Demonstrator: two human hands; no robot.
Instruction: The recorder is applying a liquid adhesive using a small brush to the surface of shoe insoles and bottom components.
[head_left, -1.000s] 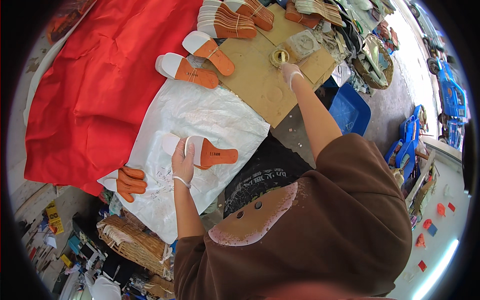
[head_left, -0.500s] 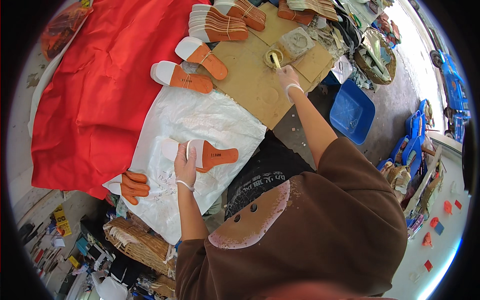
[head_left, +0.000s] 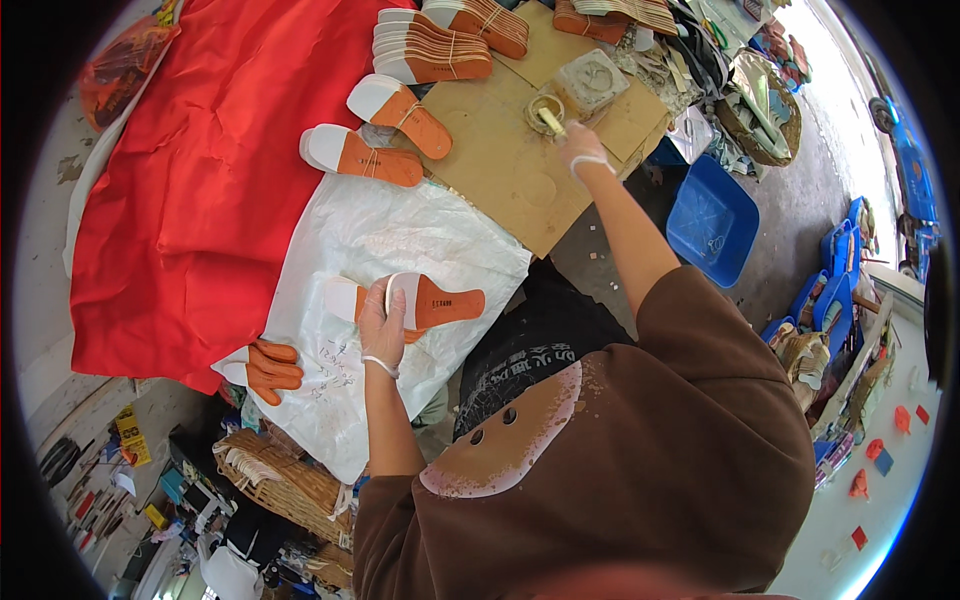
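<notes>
My left hand [head_left: 382, 322] grips an orange and white shoe insole [head_left: 440, 302], held on edge over a white plastic sheet [head_left: 380, 240]. A second insole lies flat just beneath it. My right hand [head_left: 578, 145] reaches far forward and holds a pale brush [head_left: 551, 121] whose tip dips into a small round tin of glue [head_left: 543, 108] on a brown cardboard board [head_left: 510, 160].
Tied bundles of orange insoles [head_left: 362, 155] lie at the board's edge, with more stacks [head_left: 430, 45] behind. A red cloth [head_left: 200, 170] covers the left. Loose insoles [head_left: 268, 368] rest on the sheet's near corner. A blue tub [head_left: 710, 220] stands to the right, a woven basket [head_left: 290, 485] below.
My right hand has brought the brush down into the glue tin. My left hand keeps the insole in the same place on the white sheet.
</notes>
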